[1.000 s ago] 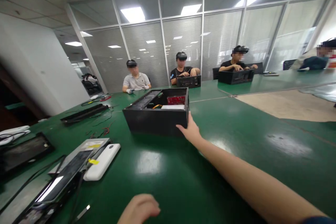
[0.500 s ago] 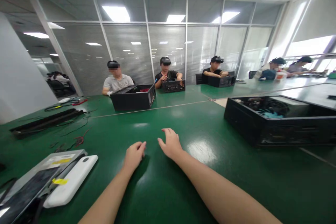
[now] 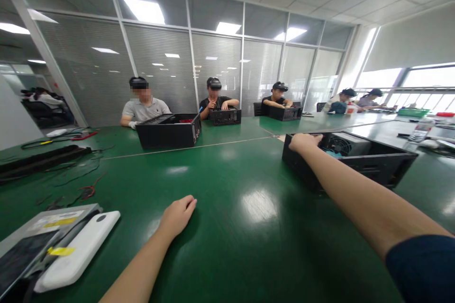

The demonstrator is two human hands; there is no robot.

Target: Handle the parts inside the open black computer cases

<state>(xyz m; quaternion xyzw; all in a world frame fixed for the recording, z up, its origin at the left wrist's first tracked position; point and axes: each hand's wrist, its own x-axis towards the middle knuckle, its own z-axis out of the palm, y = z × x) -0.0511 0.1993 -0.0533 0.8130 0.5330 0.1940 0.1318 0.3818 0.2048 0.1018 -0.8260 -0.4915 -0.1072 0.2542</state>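
My right hand (image 3: 304,143) reaches out to an open black computer case (image 3: 371,165) at the right, its fingers hooked over the rim at the left corner. Inside the case I can see a grey power supply (image 3: 356,146) with a round fan grille and something light blue beside it. Over the green table (image 3: 220,246), my left hand (image 3: 178,215) is low in the middle, its fingers curled together with nothing visible in them. The fingertips of the right hand are partly hidden by the rim.
At lower left lie a white flat device (image 3: 80,251) and a grey metal box (image 3: 64,220). Loose cables (image 3: 87,191) and a long black part (image 3: 42,161) are behind them. Across the table, several people sit, some at black cases (image 3: 170,132). A clear bottle (image 3: 422,129) stands far right.
My right hand has moved from the table's middle to the case's rim. My left hand stays low in the middle, fingers more curled. The view has turned right.
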